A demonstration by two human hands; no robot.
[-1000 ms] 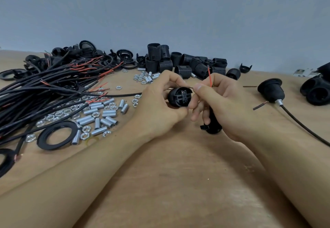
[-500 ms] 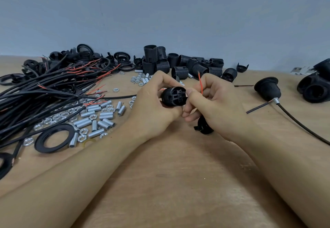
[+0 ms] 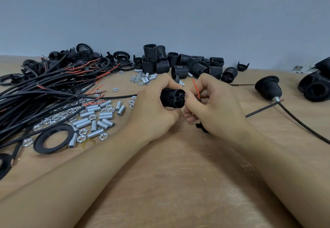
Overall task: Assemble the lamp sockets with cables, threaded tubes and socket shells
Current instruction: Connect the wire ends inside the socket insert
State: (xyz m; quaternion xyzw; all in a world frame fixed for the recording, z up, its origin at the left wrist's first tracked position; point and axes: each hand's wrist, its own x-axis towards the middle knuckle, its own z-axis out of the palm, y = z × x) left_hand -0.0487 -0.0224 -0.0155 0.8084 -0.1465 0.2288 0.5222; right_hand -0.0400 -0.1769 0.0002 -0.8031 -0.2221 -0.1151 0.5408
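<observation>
My left hand (image 3: 153, 109) grips a black socket body (image 3: 172, 100), its open terminal face turned right. My right hand (image 3: 214, 106) pinches the cable's wires at that face; a red wire (image 3: 196, 88) sticks up between its fingers. A black part (image 3: 201, 126) shows under the right palm, mostly hidden. The black cable (image 3: 117, 97) runs left from behind my left hand. Silver threaded tubes (image 3: 105, 116) and nuts lie left of the hands. Threaded socket shells (image 3: 180, 63) are piled at the back.
A bundle of black cables with red ends (image 3: 41, 92) fills the left. Black rings (image 3: 53, 139) lie front left. An assembled socket with cable (image 3: 268, 87) lies at right, more black sockets (image 3: 316, 88) at far right. Bare wooden table (image 3: 178, 183) in front.
Both hands have lifted slightly and moved together with the socket; my right fingers have closed in on its terminal face. The red wire tilts more to the left.
</observation>
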